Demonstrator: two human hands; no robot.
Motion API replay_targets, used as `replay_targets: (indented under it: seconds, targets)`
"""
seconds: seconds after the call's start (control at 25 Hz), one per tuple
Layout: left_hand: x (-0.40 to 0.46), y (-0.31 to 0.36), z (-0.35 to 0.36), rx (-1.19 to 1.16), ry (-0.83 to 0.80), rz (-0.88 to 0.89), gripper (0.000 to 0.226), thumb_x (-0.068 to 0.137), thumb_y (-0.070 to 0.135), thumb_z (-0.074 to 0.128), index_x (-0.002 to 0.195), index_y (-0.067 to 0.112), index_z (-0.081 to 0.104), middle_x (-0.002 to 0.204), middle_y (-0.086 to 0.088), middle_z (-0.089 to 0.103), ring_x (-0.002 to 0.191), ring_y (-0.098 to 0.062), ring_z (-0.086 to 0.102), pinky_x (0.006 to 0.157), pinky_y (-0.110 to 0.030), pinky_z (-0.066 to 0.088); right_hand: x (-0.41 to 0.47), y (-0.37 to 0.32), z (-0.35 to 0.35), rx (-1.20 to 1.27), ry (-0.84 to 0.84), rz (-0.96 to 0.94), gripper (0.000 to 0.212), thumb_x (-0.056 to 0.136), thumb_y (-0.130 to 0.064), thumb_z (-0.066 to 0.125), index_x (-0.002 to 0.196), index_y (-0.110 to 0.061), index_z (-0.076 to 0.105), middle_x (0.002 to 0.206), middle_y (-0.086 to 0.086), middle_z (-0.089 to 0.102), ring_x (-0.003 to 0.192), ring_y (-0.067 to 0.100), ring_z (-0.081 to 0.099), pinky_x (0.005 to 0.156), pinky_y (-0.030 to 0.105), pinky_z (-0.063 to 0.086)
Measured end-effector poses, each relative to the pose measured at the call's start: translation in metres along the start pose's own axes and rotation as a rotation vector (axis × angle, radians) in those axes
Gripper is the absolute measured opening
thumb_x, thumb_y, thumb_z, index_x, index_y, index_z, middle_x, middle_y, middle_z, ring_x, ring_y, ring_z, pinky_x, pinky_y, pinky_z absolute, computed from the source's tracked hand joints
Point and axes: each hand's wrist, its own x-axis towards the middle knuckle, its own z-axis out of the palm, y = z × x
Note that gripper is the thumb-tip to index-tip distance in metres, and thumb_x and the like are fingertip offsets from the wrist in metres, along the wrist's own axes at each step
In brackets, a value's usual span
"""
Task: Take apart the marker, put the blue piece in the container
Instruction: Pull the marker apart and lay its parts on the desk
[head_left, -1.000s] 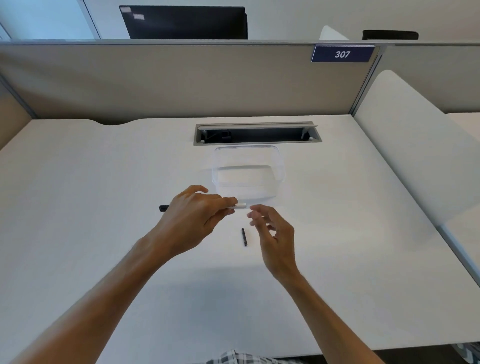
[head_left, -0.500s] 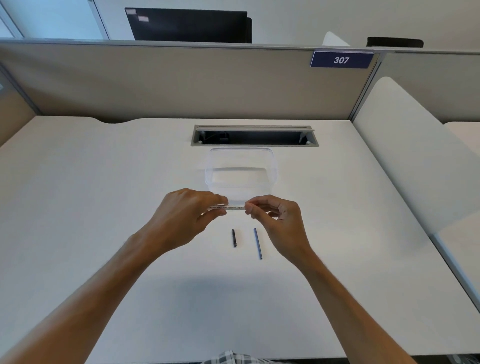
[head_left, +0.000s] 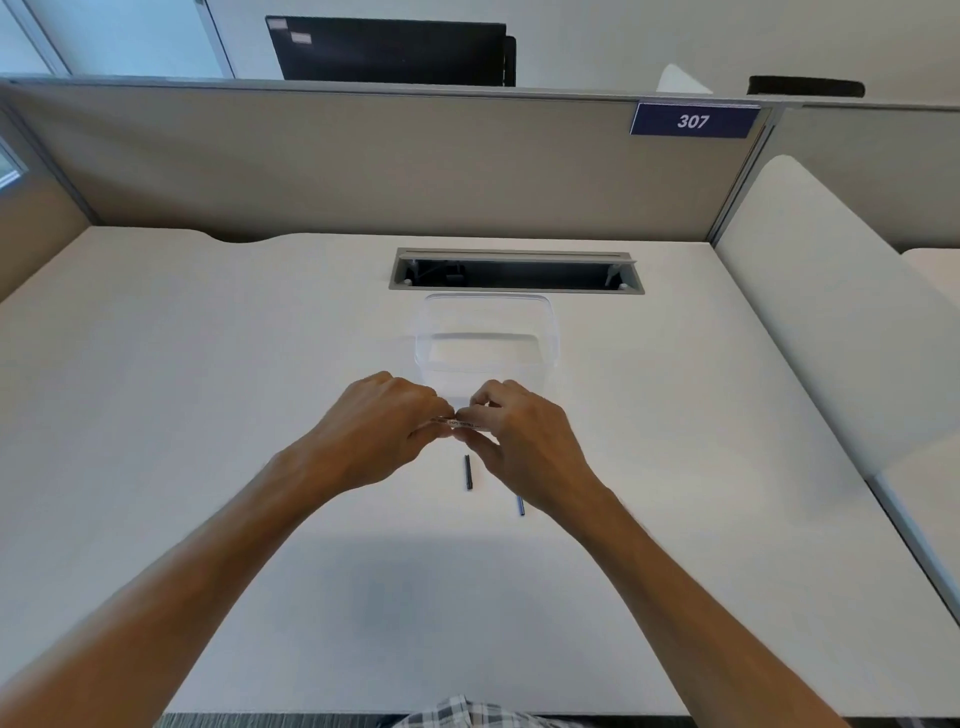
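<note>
Both hands hold a slim white marker barrel (head_left: 457, 423) level above the white desk, just in front of the clear plastic container (head_left: 487, 340). My left hand (head_left: 379, 431) grips its left part and my right hand (head_left: 524, 441) pinches its right end; most of the barrel is hidden by fingers. A short black piece (head_left: 468, 472) lies on the desk below the hands. A thin blue piece (head_left: 520, 505) lies to its right, its upper part hidden under my right hand. Nothing shows inside the container.
An open cable slot (head_left: 517, 271) is set in the desk behind the container. A beige partition (head_left: 363, 166) with a blue sign 307 (head_left: 693, 120) closes the back. A white curved divider (head_left: 841, 312) bounds the right side.
A blue piece has appeared on the desk right of the black piece. My right hand closed onto the barrel's right end and moved nearer my left hand, covering the blue piece's top.
</note>
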Motion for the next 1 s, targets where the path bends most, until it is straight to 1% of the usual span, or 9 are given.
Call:
replay_targets:
  seconds: [0.12, 0.24, 0.32, 0.36, 0.48, 0.64, 0.72, 0.84, 1.0]
  targets:
    - [-0.006, -0.007, -0.005, 0.080, 0.164, 0.033, 0.041, 0.092, 0.042, 0.056, 0.127, 0.021, 0.059, 0.123, -0.001, 0.065, 0.112, -0.022, 0.059, 0.103, -0.036, 0.037, -0.001, 0.001, 0.012, 0.170, -0.027, 0.202, 0.012, 0.090, -0.028, 0.070, 0.096, -0.019, 0.075, 0.089, -0.005, 0.070, 0.076, 0.013, 0.063, 0.059, 0.028, 0.044]
    - [-0.017, -0.021, -0.009, 0.048, 0.409, -0.020, 0.048, 0.093, 0.045, 0.055, 0.131, 0.017, 0.054, 0.131, -0.004, 0.060, 0.121, -0.024, 0.054, 0.101, -0.038, 0.040, -0.002, 0.005, 0.026, 0.474, -0.047, 0.457, 0.009, 0.085, -0.027, 0.075, 0.090, -0.020, 0.076, 0.083, -0.008, 0.073, 0.073, 0.006, 0.066, 0.064, 0.017, 0.044]
    - [-0.027, -0.031, -0.001, 0.011, 0.488, -0.075, 0.046, 0.093, 0.044, 0.054, 0.130, 0.017, 0.054, 0.131, -0.002, 0.060, 0.120, -0.021, 0.054, 0.097, -0.036, 0.043, -0.002, 0.008, 0.033, 0.638, -0.038, 0.567, 0.006, 0.082, -0.023, 0.078, 0.085, -0.018, 0.077, 0.078, -0.009, 0.075, 0.072, 0.003, 0.069, 0.065, 0.011, 0.046]
    - [-0.033, -0.037, 0.006, -0.005, 0.492, -0.110, 0.045, 0.093, 0.045, 0.053, 0.129, 0.018, 0.055, 0.130, -0.001, 0.060, 0.119, -0.020, 0.055, 0.095, -0.035, 0.045, -0.002, 0.009, 0.037, 0.700, -0.035, 0.616, 0.004, 0.081, -0.022, 0.079, 0.082, -0.019, 0.077, 0.076, -0.010, 0.075, 0.071, 0.002, 0.069, 0.067, 0.013, 0.050]
    - [-0.055, -0.057, 0.039, -0.041, 0.406, -0.255, 0.045, 0.092, 0.048, 0.048, 0.124, 0.019, 0.059, 0.127, 0.001, 0.063, 0.116, -0.020, 0.059, 0.087, -0.037, 0.049, -0.001, 0.010, 0.048, 0.820, -0.040, 0.721, 0.004, 0.080, -0.018, 0.079, 0.080, -0.020, 0.076, 0.077, -0.006, 0.077, 0.072, 0.008, 0.072, 0.071, 0.029, 0.058]
    - [-0.087, -0.080, 0.092, -0.053, 0.174, -0.397, 0.066, 0.090, 0.063, 0.033, 0.127, 0.015, 0.058, 0.132, -0.005, 0.060, 0.121, -0.027, 0.056, 0.094, -0.042, 0.047, 0.000, 0.007, 0.066, 0.885, -0.006, 0.800, 0.008, 0.079, -0.015, 0.080, 0.082, -0.018, 0.073, 0.078, -0.003, 0.077, 0.075, 0.022, 0.072, 0.064, 0.029, 0.060]
    - [-0.099, -0.090, 0.114, -0.061, 0.055, -0.451, 0.079, 0.088, 0.071, 0.021, 0.137, 0.015, 0.049, 0.143, -0.008, 0.050, 0.132, -0.028, 0.046, 0.103, -0.046, 0.041, 0.000, 0.006, 0.076, 0.862, 0.010, 0.810, 0.010, 0.079, -0.018, 0.080, 0.083, -0.019, 0.071, 0.078, -0.005, 0.077, 0.073, 0.018, 0.072, 0.066, 0.029, 0.059]
    - [-0.110, -0.100, 0.139, -0.055, -0.056, -0.511, 0.086, 0.084, 0.075, 0.011, 0.149, 0.021, 0.029, 0.158, -0.006, 0.026, 0.146, -0.025, 0.020, 0.113, -0.052, 0.023, 0.000, 0.003, 0.090, 0.793, 0.012, 0.776, 0.011, 0.080, -0.021, 0.079, 0.086, -0.019, 0.070, 0.080, -0.008, 0.077, 0.078, 0.005, 0.072, 0.070, 0.022, 0.054]
    - [-0.117, -0.099, 0.159, -0.062, -0.070, -0.545, 0.082, 0.085, 0.073, 0.004, 0.152, 0.027, 0.013, 0.162, 0.001, 0.007, 0.149, -0.019, 0.002, 0.118, -0.052, 0.005, -0.001, -0.003, 0.105, 0.655, -0.001, 0.734, 0.007, 0.083, -0.024, 0.075, 0.086, -0.024, 0.068, 0.080, -0.015, 0.076, 0.084, -0.004, 0.070, 0.070, 0.022, 0.051]
